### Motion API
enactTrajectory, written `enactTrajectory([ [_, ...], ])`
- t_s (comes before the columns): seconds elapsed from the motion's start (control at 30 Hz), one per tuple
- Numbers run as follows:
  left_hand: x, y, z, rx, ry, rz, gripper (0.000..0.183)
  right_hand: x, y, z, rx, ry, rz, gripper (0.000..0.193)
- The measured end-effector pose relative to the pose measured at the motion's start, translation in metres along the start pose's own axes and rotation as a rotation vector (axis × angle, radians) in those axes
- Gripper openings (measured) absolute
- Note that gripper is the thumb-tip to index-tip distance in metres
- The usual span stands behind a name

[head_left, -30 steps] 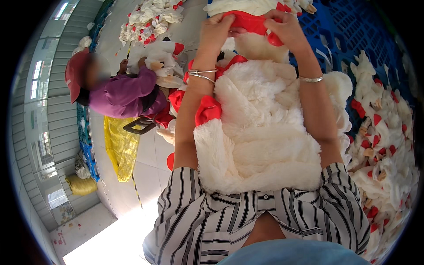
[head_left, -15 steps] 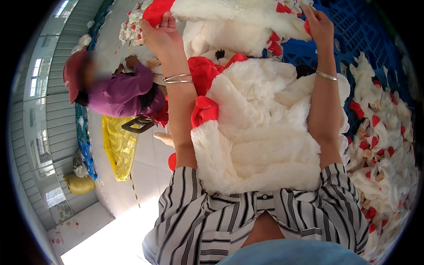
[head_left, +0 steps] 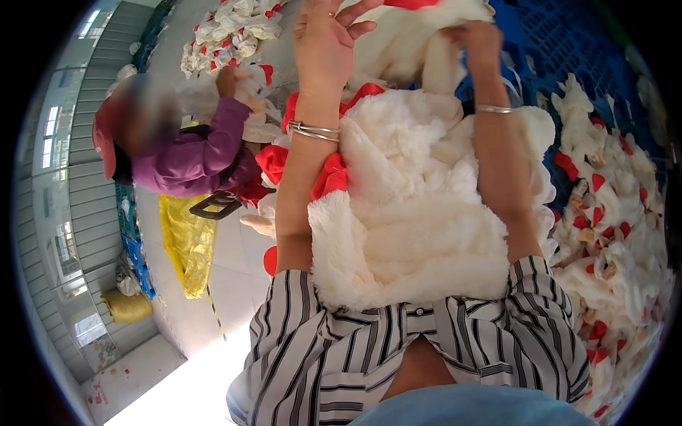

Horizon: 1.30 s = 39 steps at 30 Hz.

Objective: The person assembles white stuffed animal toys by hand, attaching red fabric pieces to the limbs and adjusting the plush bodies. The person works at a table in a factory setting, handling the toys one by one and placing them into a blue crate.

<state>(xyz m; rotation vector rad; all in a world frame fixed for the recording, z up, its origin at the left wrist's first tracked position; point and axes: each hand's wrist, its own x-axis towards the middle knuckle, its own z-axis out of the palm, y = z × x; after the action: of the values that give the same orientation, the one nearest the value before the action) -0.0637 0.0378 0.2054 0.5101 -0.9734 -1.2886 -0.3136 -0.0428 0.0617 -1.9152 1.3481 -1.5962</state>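
Observation:
On my lap lies a pile of white plush skins (head_left: 412, 192) with red fabric parts (head_left: 330, 177) at its left edge. Above its far end, my left hand (head_left: 327, 39) is raised with thumb and fingers apart; nothing shows in it. To the right, my right hand (head_left: 474, 44) is bent and smeared by motion, so its grip is unclear. White plush (head_left: 405, 50) lies between the hands, and a bit of red fabric (head_left: 412, 3) shows at the upper edge.
At left, a person in a purple top (head_left: 192, 153) handles white plush. A yellow sack (head_left: 186, 245) lies on the floor. Blue plastic crates (head_left: 561, 42) stand at the far right, beside a large heap of white and red plush pieces (head_left: 604, 234). A smaller heap (head_left: 231, 32) lies at far left.
The plush piece stretched between both hands is no longer held out. My left hand has moved right and opened off its red end; my right hand has moved left. The co-worker has shifted.

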Motion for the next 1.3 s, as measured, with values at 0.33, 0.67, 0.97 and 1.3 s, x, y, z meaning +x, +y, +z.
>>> enactTrajectory([
  [0.33, 0.001, -0.013, -0.008, 0.018, 0.035, -0.029, 0.033, 0.008, -0.066, -0.034, 0.299, -0.274, -0.166, 0.036],
  [0.67, 0.001, 0.031, -0.035, 0.203, 0.048, -0.006, 0.023, -0.028, -0.154, 0.016, 0.241, -0.967, 0.008, 0.031],
  [0.97, -0.012, 0.026, -0.051, 0.67, 0.029, -0.228, 0.036, 0.02, -0.13, -0.038, 0.152, -0.13, -0.019, 0.015],
  [1.3, -0.021, -0.01, -0.042, 1.101, -0.659, -0.692, 0.05, 0.057, -0.098, -0.057, -0.008, -0.29, 0.238, 0.023],
])
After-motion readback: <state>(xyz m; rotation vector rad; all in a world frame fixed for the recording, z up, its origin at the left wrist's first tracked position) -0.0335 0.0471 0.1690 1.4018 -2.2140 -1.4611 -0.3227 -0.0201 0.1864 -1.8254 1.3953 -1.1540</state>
